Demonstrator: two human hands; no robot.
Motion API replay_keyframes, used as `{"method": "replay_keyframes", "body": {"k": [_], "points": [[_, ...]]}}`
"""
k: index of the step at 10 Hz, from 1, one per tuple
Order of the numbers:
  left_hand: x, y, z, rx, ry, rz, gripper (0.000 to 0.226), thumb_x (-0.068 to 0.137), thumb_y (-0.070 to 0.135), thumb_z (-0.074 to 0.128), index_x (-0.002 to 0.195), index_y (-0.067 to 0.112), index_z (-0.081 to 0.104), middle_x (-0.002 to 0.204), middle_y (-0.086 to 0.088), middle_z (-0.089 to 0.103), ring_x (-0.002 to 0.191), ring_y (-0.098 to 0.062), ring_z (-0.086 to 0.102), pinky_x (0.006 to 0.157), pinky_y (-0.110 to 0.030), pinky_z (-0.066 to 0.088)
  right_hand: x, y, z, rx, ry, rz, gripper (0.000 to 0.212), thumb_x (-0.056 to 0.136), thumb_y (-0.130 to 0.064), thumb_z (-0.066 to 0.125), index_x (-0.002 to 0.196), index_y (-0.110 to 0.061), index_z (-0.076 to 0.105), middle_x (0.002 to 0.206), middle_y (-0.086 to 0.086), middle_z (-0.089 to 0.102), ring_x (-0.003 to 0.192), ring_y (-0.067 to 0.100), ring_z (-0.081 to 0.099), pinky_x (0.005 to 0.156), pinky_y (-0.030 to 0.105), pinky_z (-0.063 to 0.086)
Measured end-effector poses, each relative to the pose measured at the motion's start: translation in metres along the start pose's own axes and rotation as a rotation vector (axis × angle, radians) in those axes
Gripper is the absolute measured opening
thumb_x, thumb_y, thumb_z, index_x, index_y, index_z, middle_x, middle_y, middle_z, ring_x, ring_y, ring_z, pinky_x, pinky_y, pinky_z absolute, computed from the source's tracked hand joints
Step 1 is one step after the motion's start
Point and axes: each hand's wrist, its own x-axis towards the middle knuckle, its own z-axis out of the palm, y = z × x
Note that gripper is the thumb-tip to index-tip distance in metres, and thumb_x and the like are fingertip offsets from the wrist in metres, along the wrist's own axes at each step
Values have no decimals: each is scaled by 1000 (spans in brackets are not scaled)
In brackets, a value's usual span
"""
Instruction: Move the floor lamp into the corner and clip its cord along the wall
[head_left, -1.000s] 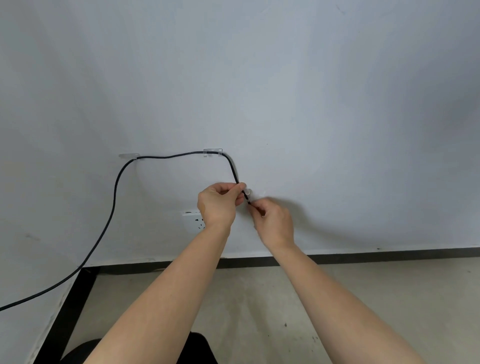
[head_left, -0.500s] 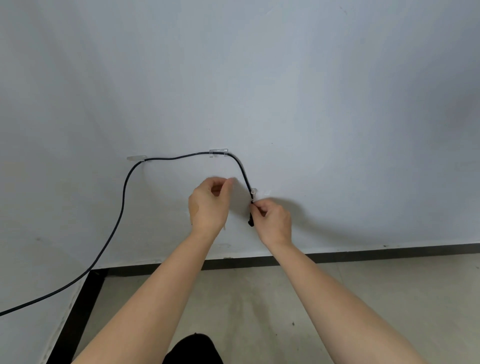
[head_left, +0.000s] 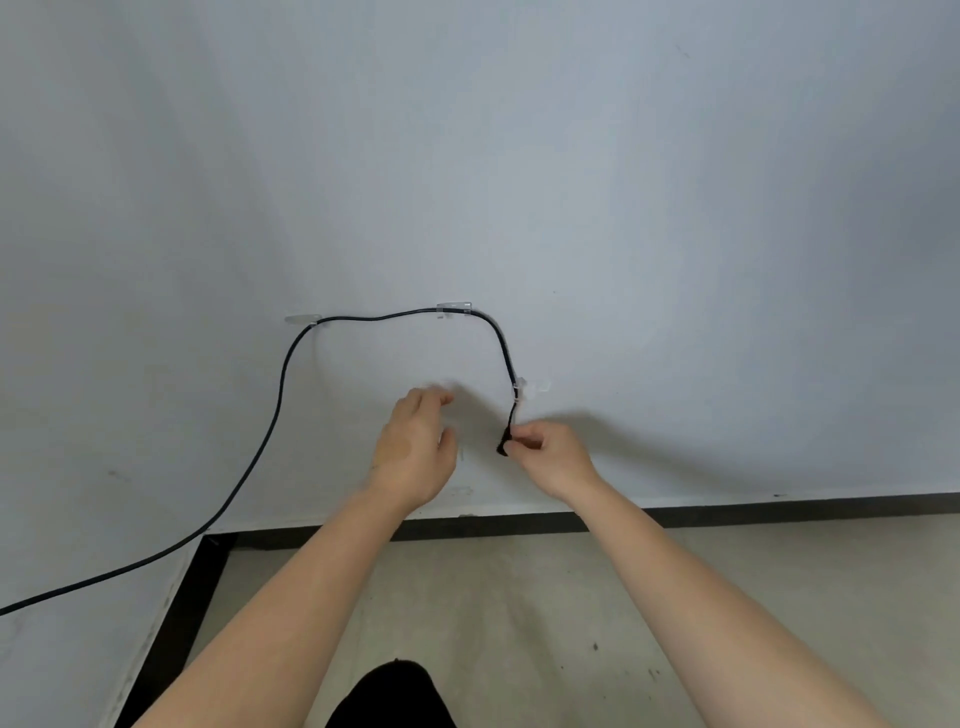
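Head view takes in mostly pale wall (head_left: 571, 156), then a strip of floor (head_left: 519, 597) edged by a dark baseboard (head_left: 779, 506). Across the wall runs the black cord (head_left: 280, 395): it rises from the lower left edge, passes a clear clip (head_left: 304, 319), runs level to a second clip (head_left: 454, 307), then bends down through a third clip (head_left: 524, 388). The right hand (head_left: 550, 449) pinches the cord's dark lower end just under that third clip, fingers (head_left: 522, 441) closed on it. The left hand (head_left: 415, 447) hovers beside it, off the cord, fingers loosely spread and holding nothing. The step in hand looks like seating and tensioning the cord in the last clip; done well, it would mean a gentle pull straight down so the cord lies flush without peeling the clip off the wall, the free hand bracing the clip if it lifts. The lamp itself is out of view, so whether it stands in the corner cannot be told. What the dark end of the cord is remains hard to make out, the left hand is motion-blurred, and the clips' grip on the wall is too small to judge.
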Motion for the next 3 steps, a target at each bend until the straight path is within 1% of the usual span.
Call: {"method": "replay_keyframes", "body": {"k": [1,2,3], "points": [[-21,-15,16,210,-181,-34,54,96,23,54,146,7,40,150,-13,39,138,-30,35,108,-42,36,-14,19,-13,-318,-145,40,34,93,-24,60,123,-10,69,120,5,72,110,22,67,92,29,49],[-33,-25,31,311,-361,-84,71,99,36,49,156,9,16,162,-15,12,150,-30,11,116,-44,25,-28,27,-22,-446,-201,8,37,94,-27,58,129,-19,65,128,-1,68,116,14,63,97,30,49],[-30,-28,36,363,-381,-74,78,99,39,49,157,10,7,163,-16,3,151,-32,5,117,-46,24,-29,20,-26,-455,-136,-81,35,96,-30,57,129,-21,65,129,-3,69,116,13,63,97,31,49]]}}
